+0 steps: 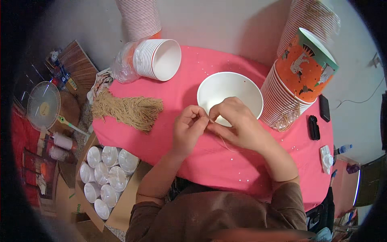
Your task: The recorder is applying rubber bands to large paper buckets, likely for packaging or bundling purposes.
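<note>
My left hand [188,128] and my right hand [238,123] meet over the near rim of a white paper bucket [230,82]. Both are closed, with thumbs and forefingers pinching a thin pale string [226,147] between them. Part of the string loops down below my right hand against the pink cloth. Its pinched end is too small to make out. The bucket's open mouth faces up toward me, and its inside looks bare. Left of my left hand lies a thick bundle of tan cut strings [129,111].
Nested white buckets [167,60] lie sideways in plastic at the back left. A tall stack with an orange patterned bucket [302,66] stands right, tan strings [287,117] hanging on it. Black objects [313,128] and a crumpled tissue [326,159] line the right edge. A carton [133,173] holds clear cups.
</note>
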The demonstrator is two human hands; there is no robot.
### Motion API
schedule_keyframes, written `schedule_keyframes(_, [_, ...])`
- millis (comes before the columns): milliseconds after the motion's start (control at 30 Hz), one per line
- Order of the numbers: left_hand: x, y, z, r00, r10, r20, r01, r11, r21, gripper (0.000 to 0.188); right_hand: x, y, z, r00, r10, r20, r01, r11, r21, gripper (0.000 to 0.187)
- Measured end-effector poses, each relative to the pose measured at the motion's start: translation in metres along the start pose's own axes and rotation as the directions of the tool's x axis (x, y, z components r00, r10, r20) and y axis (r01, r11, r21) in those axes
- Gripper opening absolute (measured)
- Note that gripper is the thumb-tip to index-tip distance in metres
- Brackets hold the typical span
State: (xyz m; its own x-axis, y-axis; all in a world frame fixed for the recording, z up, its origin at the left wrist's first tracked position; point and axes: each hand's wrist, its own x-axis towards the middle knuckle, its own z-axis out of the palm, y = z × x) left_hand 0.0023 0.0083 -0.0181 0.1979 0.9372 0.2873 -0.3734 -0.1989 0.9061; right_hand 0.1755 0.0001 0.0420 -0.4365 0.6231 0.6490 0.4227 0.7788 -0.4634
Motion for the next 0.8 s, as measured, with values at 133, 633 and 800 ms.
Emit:
schedule_keyframes(133, [-0.002, 0.001, -0.011, 0.988, -0.108, 0.109, 0.115, 0.991, -0.067, 0.001, 0.002, 0.006, -0.001, 0.991, -0.136, 0.019, 0.136, 0.99, -0.031, 0.017])
schedule_keyframes(633, [-0.005, 0.001, -0.011, 0.974, -0.199, 0.109, 0.22, 0.949, -0.228, 0.006, -0.001, 0.011, 0.001, 0.994, -0.107, -0.021, 0.107, 0.994, 0.003, 0.014])
schedule_keyframes(800, [-0.005, 0.0, -0.013, 0.978, -0.179, 0.104, 0.194, 0.968, -0.159, 0.006, 0.0, 0.008, -0.002, 0.993, -0.111, -0.037, 0.107, 0.991, -0.085, 0.016])
